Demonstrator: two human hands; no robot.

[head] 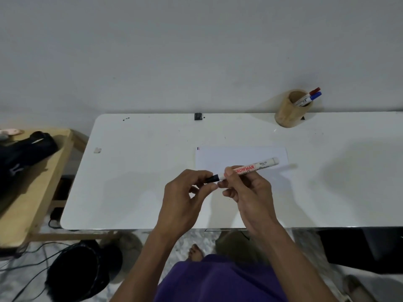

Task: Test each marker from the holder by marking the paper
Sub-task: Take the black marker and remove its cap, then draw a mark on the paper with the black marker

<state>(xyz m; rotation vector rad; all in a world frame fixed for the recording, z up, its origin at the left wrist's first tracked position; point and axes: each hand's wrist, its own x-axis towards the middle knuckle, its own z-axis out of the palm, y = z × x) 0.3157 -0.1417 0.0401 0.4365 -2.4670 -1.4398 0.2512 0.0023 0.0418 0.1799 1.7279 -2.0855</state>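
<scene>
Item: Snowman whiteboard marker [246, 169], white barrel with a red printed label, black cap [212, 178]. Held level in the air above the near edge of the paper [241, 156], not touching it, cap end away from the holder.

Right hand [246, 192] — thumb and fingers pinch the barrel at the label, steadying it. Left hand [187, 199] — fingertips curl and press around the black cap. Two hands on one marker, one at each end, reads as a cap being pulled off or pushed on; which of the two cannot be told.

Paper: white sheet lying flat on the white table [130, 182], in front of the person. At its far corner on the person's left sit small dark strokes [198, 148], probably test marks.

Bamboo holder [291, 109]: beyond the paper, toward the person's right, at the table's far edge against the wall. It is tipped back, so its two remaining markers lean out — one red-capped marker [314, 91], one blue-capped marker [315, 96], side by side and touching.

Also beyond the paper: a small black clip-like object [198, 116] at the table's far edge.
</scene>
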